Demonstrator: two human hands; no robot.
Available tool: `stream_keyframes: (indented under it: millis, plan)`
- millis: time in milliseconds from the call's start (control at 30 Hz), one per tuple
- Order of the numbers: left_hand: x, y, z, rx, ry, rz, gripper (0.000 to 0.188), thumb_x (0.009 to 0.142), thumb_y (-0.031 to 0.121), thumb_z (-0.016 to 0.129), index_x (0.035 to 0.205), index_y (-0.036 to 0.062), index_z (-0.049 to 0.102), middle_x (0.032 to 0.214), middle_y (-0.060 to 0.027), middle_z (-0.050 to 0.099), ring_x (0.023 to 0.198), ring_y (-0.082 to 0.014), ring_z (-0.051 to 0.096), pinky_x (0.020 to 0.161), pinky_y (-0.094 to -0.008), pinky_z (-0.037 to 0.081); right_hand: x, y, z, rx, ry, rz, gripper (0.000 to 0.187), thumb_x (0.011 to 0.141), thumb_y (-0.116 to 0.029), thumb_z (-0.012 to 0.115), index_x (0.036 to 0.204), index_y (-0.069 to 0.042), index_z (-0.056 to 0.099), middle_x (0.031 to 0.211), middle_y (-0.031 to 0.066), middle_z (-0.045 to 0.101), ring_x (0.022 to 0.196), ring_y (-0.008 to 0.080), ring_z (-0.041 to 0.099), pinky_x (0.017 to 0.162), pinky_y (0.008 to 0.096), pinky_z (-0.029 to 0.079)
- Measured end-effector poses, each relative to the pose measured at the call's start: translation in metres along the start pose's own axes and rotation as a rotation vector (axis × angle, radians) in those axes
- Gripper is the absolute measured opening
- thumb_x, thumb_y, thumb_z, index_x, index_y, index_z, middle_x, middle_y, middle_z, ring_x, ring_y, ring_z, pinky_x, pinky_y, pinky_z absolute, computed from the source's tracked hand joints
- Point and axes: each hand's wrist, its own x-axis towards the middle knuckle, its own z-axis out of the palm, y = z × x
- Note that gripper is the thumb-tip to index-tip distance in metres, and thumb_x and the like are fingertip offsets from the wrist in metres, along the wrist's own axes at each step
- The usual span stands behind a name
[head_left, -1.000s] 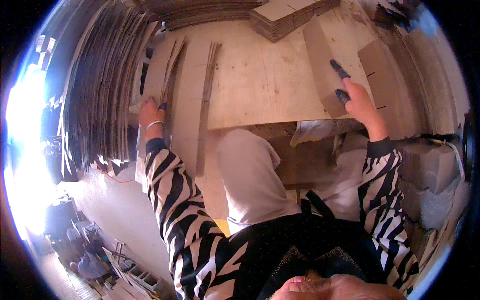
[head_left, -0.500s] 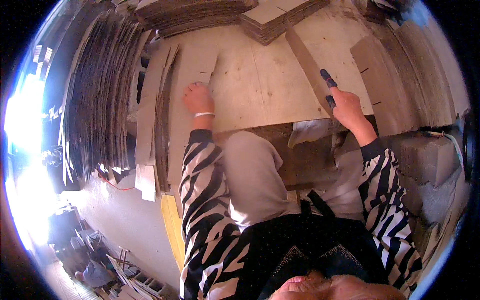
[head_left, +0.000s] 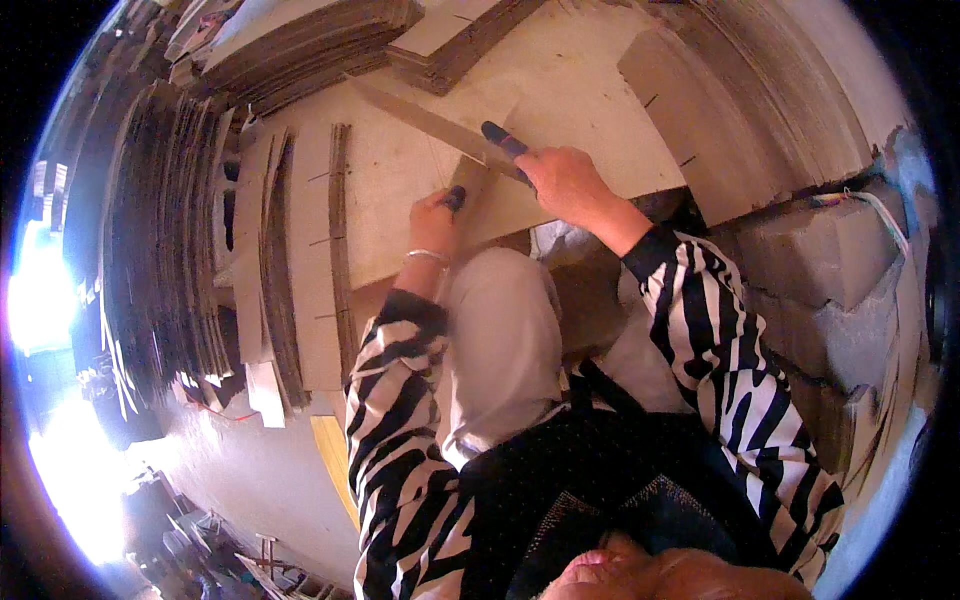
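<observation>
My right hand (head_left: 570, 185), with dark covers on its finger and thumb, grips the near end of a long brown cardboard strip (head_left: 425, 118). That strip runs away to the upper left above the wooden tabletop. Closed on a second cardboard strip (head_left: 478, 200) is my left hand (head_left: 436, 222), which has a dark cover on a digit and a pale band at the wrist. This second strip is blurred and meets the first one close to my right hand. Whether the two are joined I cannot tell.
A pale plywood tabletop (head_left: 590, 90) lies before me. Left of my hands stands a stack of slit cardboard strips (head_left: 318, 220), with taller stacked sheets (head_left: 165, 230) beyond. More cardboard piles (head_left: 310, 45) sit at the back, and large slit sheets (head_left: 690, 120) at the right.
My left hand has come away from the left-hand stack with a cardboard strip and moved right. My right hand has brought its strip leftward to meet it. The view has turned somewhat.
</observation>
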Motion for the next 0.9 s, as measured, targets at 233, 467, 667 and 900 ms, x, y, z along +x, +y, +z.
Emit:
stream_keyframes:
  millis: [233, 467, 667, 900]
  plan:
    - [0.018, -0.006, 0.003, -0.035, -0.031, -0.004, 0.021, 0.080, 0.011, 0.057, 0.090, -0.0015, 0.070, 0.062, -0.0020, 0.057, 0.058, -0.0113, 0.048, 0.051, -0.0297, 0.038, 0.000, 0.010, 0.010, -0.001, -0.023, -0.003, 0.014, 0.083, -0.010, 0.050, 0.095, -0.007, 0.056, 0.080, 0.0120, 0.063, 0.074, 0.0332, 0.064, 0.059, 0.0461, 0.050]
    - [0.002, 0.024, 0.012, 0.355, -0.190, 0.329, 0.018, 0.080, 0.017, 0.059, 0.088, 0.0040, 0.069, 0.080, -0.0148, 0.064, 0.073, -0.0229, 0.059, 0.067, -0.0357, 0.045, -0.002, 0.019, 0.025, -0.119, -0.220, 0.026, 0.019, 0.080, -0.008, 0.054, 0.099, -0.005, 0.055, 0.074, 0.0138, 0.063, 0.069, 0.0353, 0.064, 0.058, 0.0472, 0.049]
    - [0.026, 0.023, -0.044, 0.421, -0.290, 0.402, 0.030, 0.083, 0.025, 0.060, 0.102, 0.0022, 0.065, 0.107, -0.0161, 0.064, 0.095, -0.0305, 0.061, 0.083, -0.0375, 0.048, 0.012, -0.001, 0.005, -0.050, -0.163, 0.039, 0.026, 0.079, -0.007, 0.055, 0.104, -0.004, 0.056, 0.077, 0.0154, 0.065, 0.073, 0.0365, 0.065, 0.060, 0.0482, 0.050]
    - [0.055, -0.018, -0.139, 1.493, 0.509, -0.018, 0.029, 0.082, 0.030, 0.063, 0.102, 0.0076, 0.064, 0.104, -0.0128, 0.061, 0.099, -0.0305, 0.058, 0.081, -0.0423, 0.048, 0.009, 0.012, 0.014, -0.041, -0.227, 0.169, 0.033, 0.075, -0.003, 0.055, 0.108, -0.006, 0.054, 0.078, 0.0187, 0.064, 0.076, 0.0387, 0.062, 0.064, 0.0499, 0.048]
